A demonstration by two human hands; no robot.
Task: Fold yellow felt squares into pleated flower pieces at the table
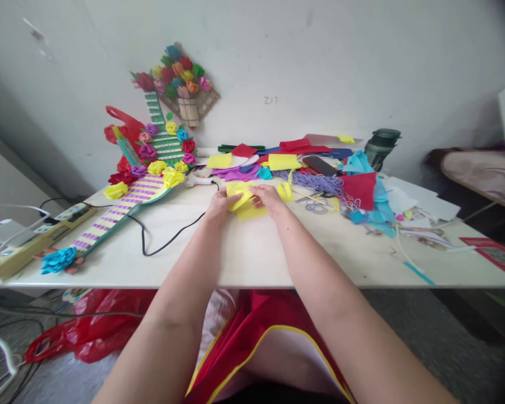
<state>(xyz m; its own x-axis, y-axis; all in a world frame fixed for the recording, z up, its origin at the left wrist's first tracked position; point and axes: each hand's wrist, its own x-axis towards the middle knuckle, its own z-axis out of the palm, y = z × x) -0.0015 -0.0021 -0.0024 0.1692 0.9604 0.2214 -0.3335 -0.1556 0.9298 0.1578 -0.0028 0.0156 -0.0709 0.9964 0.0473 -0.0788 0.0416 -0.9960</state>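
Observation:
Over the middle of the white table, both my hands are on a piece of yellow crepe paper (240, 193). My left hand (220, 203) is closed on its left side, with the thumb on top. The fingers of my right hand (267, 197) pinch its right side. Beneath it, another yellow piece (251, 212) shows on the tabletop. A curled yellow strip (285, 191) stands just right of my right hand. Beyond my hands lie stacked sheets of coloured paper, including a yellow one (283, 162).
At left stands a decorated guitar shape (122, 207) with paper flowers, beside a power strip (37, 238) and a black cable (168, 245). Scissors (305, 199), purple yarn (320, 183), a black phone (320, 165), a dark bottle (381, 148) and blue paper (382, 207) lie or stand at right.

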